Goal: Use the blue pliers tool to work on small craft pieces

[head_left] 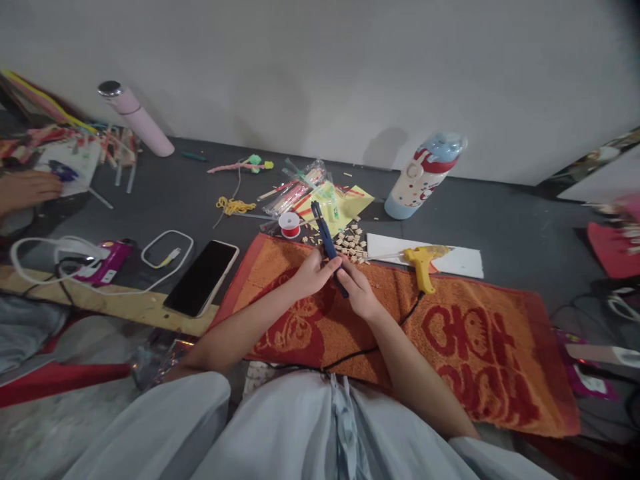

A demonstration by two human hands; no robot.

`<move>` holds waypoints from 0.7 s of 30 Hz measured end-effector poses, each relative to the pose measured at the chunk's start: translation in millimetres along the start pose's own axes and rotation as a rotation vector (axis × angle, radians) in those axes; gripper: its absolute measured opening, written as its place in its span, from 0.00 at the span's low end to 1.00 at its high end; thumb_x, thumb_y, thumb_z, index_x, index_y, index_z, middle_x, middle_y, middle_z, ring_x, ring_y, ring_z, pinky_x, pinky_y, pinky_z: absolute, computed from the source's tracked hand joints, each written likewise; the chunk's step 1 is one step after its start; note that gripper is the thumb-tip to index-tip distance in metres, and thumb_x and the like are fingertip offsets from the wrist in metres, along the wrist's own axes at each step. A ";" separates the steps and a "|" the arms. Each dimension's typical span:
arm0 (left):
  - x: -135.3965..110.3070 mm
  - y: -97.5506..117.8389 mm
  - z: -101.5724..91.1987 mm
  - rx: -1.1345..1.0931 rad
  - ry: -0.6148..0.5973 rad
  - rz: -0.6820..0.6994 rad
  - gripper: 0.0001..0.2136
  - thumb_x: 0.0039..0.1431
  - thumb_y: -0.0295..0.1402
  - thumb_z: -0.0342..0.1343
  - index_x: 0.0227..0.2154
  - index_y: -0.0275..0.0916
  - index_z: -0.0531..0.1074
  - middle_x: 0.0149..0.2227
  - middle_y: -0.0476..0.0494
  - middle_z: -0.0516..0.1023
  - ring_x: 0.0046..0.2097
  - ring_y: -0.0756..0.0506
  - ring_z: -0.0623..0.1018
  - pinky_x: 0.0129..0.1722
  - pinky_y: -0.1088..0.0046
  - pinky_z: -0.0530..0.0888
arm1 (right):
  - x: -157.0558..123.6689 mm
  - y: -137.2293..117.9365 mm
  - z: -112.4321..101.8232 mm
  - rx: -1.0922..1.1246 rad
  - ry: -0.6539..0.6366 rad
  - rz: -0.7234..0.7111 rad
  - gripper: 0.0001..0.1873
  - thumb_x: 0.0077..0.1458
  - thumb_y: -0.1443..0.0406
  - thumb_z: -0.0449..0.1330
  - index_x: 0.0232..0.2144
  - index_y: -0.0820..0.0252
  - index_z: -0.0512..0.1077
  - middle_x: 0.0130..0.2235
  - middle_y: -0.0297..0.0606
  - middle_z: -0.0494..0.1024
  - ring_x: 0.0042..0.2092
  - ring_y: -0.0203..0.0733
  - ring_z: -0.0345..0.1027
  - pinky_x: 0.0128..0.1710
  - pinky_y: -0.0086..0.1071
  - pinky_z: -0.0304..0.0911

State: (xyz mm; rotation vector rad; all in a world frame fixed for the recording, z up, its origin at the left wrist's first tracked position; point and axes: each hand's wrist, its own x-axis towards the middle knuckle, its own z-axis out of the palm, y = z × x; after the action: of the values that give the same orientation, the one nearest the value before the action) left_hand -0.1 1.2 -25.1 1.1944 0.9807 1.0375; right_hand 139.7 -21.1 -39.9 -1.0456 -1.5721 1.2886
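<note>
Between my two hands is a long, slim, dark blue tool [325, 230], perhaps a cutter. It points up and away, with a small metallic part near its far end; its exact kind I cannot make out. My left hand [316, 272] grips it from the left, thumb along its side. My right hand [357, 288] is closed around its lower part, and the tool's near end sticks out below the fingers. Just beyond my hands lies a pile of small cut wooden pieces [351, 241]. Beneath my forearms an orange and red towel [380, 293] covers the table.
A yellow glue gun [423, 263] rests on a white strip [465, 261]. Behind the pile are yellow paper [357, 198], a red ribbon spool [289, 225] and stick packets. A bottle [423, 177], a phone [203, 279] and a white cable [170, 233] surround these. Another person's hand [30, 190] is at left.
</note>
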 end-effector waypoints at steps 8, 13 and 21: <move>0.5 -0.9 0.4 -0.010 0.004 -0.027 0.25 0.48 0.53 0.59 0.39 0.37 0.66 0.40 0.39 0.76 0.45 0.41 0.76 0.48 0.61 0.71 | -1.7 2.7 -0.9 -0.005 0.010 0.015 0.34 0.57 0.42 0.48 0.56 0.54 0.67 0.56 0.42 0.72 0.58 0.52 0.63 0.60 0.48 0.54; 0.9 0.1 0.0 -0.021 0.010 -0.035 0.22 0.49 0.50 0.60 0.38 0.37 0.65 0.39 0.41 0.76 0.43 0.43 0.76 0.48 0.62 0.71 | -0.7 1.3 0.2 -0.011 0.022 0.028 0.35 0.56 0.41 0.48 0.56 0.54 0.68 0.54 0.42 0.74 0.58 0.52 0.63 0.60 0.48 0.55; 5.9 14.4 -8.3 -0.131 -0.059 -0.118 0.29 0.42 0.55 0.62 0.40 0.37 0.65 0.38 0.41 0.78 0.31 0.47 0.78 0.28 0.71 0.73 | -1.8 -8.6 -3.2 0.080 -0.027 0.091 0.36 0.53 0.38 0.49 0.51 0.55 0.70 0.39 0.40 0.78 0.40 0.48 0.71 0.43 0.43 0.67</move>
State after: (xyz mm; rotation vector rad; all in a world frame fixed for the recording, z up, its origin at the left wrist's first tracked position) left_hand -8.2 9.9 -12.1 1.0415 0.9122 0.9530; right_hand 142.5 -23.0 -31.1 -1.0637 -1.4947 1.4208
